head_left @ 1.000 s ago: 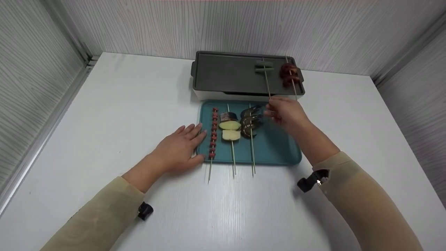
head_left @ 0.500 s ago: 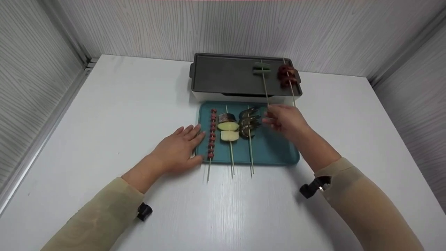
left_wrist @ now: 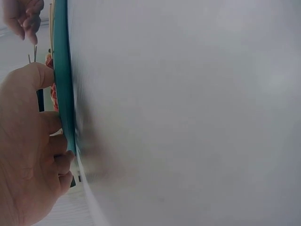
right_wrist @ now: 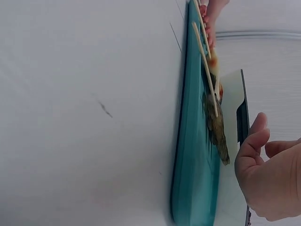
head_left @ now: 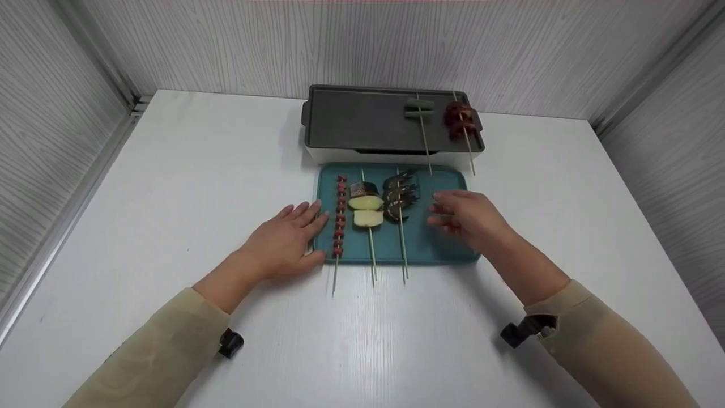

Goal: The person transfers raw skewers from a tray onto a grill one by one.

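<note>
One thin skewer (head_left: 424, 136), two green pieces (head_left: 426, 114)

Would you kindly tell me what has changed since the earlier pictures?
The right hand has let go of the green skewer, which lies on the griddle, and drawn back away from it. The left hand stays at the left edge of the tray; the three skewers there are unmoved.

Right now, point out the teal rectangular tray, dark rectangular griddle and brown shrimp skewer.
Teal rectangular tray (head_left: 426, 246), head view: bare lower-right floor.
Dark rectangular griddle (head_left: 362, 119), head view: bare top surface.
Brown shrimp skewer (head_left: 395, 196), head view: middle shrimp.
</note>
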The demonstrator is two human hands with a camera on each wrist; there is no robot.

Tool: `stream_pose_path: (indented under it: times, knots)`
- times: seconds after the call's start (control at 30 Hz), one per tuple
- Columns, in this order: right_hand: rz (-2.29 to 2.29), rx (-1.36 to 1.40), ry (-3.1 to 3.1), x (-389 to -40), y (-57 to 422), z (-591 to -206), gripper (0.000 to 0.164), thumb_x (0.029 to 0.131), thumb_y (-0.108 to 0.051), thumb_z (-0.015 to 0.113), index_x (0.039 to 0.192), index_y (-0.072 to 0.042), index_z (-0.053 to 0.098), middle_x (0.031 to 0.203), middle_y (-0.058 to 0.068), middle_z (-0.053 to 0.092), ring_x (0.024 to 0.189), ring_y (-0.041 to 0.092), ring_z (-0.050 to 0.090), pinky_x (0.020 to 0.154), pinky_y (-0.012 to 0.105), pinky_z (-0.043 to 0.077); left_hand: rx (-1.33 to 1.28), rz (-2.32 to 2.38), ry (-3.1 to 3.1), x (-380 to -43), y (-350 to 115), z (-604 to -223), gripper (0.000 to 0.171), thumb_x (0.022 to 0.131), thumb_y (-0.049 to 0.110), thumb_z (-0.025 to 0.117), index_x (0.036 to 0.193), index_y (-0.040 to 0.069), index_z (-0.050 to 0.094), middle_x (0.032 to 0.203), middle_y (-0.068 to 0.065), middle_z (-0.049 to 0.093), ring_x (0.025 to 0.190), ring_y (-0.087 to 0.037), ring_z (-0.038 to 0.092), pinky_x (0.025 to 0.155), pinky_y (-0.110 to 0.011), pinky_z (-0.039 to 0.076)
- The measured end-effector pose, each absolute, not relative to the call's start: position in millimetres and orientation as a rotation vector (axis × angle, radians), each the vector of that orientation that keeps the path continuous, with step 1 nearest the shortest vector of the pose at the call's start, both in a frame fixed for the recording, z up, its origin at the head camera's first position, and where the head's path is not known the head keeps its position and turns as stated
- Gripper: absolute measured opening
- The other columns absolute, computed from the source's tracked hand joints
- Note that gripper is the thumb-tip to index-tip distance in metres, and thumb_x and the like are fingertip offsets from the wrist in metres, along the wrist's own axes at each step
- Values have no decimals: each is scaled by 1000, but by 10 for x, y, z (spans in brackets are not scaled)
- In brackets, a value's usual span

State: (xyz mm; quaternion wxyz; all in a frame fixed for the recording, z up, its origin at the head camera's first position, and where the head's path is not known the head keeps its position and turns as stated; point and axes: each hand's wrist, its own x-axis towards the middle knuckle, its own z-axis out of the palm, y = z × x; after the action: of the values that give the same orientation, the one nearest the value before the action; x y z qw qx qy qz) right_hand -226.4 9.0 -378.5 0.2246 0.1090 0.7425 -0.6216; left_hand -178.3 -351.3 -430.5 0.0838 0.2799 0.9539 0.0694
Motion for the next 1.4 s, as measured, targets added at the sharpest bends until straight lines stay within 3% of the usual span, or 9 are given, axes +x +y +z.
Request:
stream_pose_path:
  times: [0.37,0.6,1.4]
  knots:
    - [-1638,214,2013,-1838,148,-3860,57,108,-32,63,152,2,50,125,14,66,92,15,74,79,27,54,831,204,2851,-1791,-3543,-4320,78,106,50,45,165,1,33,173,-20,22,160,-38,22,130,-53,18]
    - [-1592,197,2004,-1637,132,-3961,49,107,-30,65,144,1,59,113,13,72,88,17,77,76,28,56,815,207,2846,-1785,-3548,-4305,78,106,50,45,165,1,33,173,-20,22,160,-38,21,130,-53,17]
    - [-1571,182,1910,-1460,-4,-4112,44,109,-25,61,146,-2,58,115,17,77,95,26,79,77,31,62,822,195,2843,-1782,-3512,-4295,79,105,51,45,166,2,32,173,-19,20,161,-37,20,130,-52,16]
